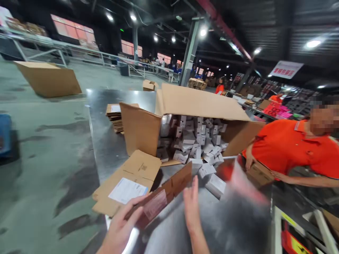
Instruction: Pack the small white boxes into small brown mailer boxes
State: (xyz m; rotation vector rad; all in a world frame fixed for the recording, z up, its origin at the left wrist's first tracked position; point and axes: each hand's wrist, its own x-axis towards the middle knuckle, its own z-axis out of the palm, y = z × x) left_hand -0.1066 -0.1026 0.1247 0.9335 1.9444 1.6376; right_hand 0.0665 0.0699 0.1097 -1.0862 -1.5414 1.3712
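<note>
My left hand grips a flattened small brown carton by its lower left end, tilted up to the right over the metal table. My right hand is flat and open beside the carton's right side, fingers pointing up, close to it; contact is unclear. Just beyond lies a big cardboard box tipped on its side, spilling several small white boxes onto the table.
A flat carton with a white label lies at the table's near left. A stack of flat cartons sits behind the big box. A person in an orange shirt leans in at right, holding a small brown box. A large box stands on the floor at left.
</note>
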